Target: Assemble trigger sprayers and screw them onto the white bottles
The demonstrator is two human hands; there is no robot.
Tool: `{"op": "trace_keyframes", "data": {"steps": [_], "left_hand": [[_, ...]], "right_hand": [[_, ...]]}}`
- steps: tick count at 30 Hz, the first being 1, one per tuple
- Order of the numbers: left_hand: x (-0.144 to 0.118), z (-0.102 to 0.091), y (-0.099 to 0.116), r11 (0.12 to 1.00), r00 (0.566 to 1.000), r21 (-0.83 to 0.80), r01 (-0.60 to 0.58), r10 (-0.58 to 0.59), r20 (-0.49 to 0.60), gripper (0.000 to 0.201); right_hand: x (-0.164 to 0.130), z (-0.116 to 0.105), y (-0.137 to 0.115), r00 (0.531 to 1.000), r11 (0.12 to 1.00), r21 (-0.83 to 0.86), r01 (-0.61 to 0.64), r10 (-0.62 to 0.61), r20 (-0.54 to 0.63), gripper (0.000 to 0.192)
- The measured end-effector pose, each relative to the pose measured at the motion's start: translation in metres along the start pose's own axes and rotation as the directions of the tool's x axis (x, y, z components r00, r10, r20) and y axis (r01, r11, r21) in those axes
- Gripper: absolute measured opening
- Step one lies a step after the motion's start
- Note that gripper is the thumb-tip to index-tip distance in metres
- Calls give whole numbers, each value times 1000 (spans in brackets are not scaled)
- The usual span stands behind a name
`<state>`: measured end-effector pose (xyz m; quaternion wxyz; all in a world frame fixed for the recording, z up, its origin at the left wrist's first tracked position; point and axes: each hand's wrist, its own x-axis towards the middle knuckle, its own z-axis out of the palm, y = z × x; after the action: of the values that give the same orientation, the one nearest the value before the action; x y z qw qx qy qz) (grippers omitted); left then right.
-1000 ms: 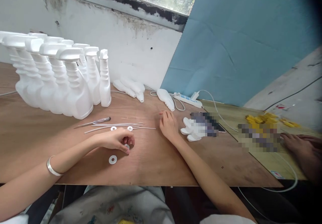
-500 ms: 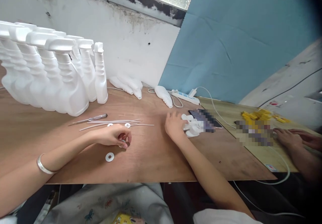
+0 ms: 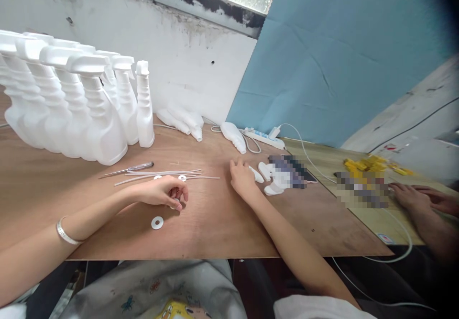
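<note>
My left hand point(image 3: 163, 192) rests on the wooden table point(image 3: 215, 223) with its fingers curled around a small white washer point(image 3: 175, 205), pinched at the fingertips. Another white washer point(image 3: 157, 222) lies flat just in front of that hand. My right hand point(image 3: 242, 179) lies palm down, fingers spread, its fingertips beside a white plastic trigger piece point(image 3: 256, 174). That piece sits apart from a small pile of similar white pieces point(image 3: 273, 181) to the right.
Several white spray bottles point(image 3: 89, 113) stand at the back left. Thin white tubes point(image 3: 168, 173), two washers and a screwdriver point(image 3: 132, 168) lie behind my left hand. A power strip point(image 3: 263, 139) and lying bottles point(image 3: 234, 137) are near the wall. Another person's hands point(image 3: 419, 197) rest at the right.
My right hand reached into the pile of white pieces, then drew back left with one piece now lying beside its fingers. My left hand stayed curled on the washer.
</note>
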<state>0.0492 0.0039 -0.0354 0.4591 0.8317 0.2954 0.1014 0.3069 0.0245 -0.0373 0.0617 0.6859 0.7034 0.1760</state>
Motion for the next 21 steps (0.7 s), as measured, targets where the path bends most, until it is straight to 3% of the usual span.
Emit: {"op": "trace_keyframes", "data": {"steps": [4, 7, 9, 12, 15, 17, 21], "left_hand": [[2, -1, -2, 974, 1000, -226, 1, -4, -12, 30], [3, -2, -1, 932, 987, -362, -11, -49, -156, 29], [3, -4, 0, 900, 941, -435, -34, -118, -317, 29], [4, -8, -2, 878, 812, -470, -90, -209, -546, 29], [7, -11, -6, 832, 706, -525, -178, -264, -658, 31], [9, -12, -9, 780, 676, -578, -238, -294, -676, 32], [10, -10, -10, 743, 680, -616, -263, -310, -665, 34]], "right_hand": [[2, 7, 2, 1000, 1000, 6, 0, 0, 6, 38], [3, 7, 1, 1000, 1000, 29, 12, -12, -3, 37], [3, 7, 0, 1000, 999, 48, 23, -22, -21, 38], [4, 7, -1, 996, 998, 52, 31, -27, -83, 42], [5, 7, -1, 993, 998, 49, 30, -24, -112, 45], [5, 6, 0, 993, 998, 52, 34, -28, -116, 47], [3, -1, -2, 985, 993, 75, 86, -74, -153, 47]]}}
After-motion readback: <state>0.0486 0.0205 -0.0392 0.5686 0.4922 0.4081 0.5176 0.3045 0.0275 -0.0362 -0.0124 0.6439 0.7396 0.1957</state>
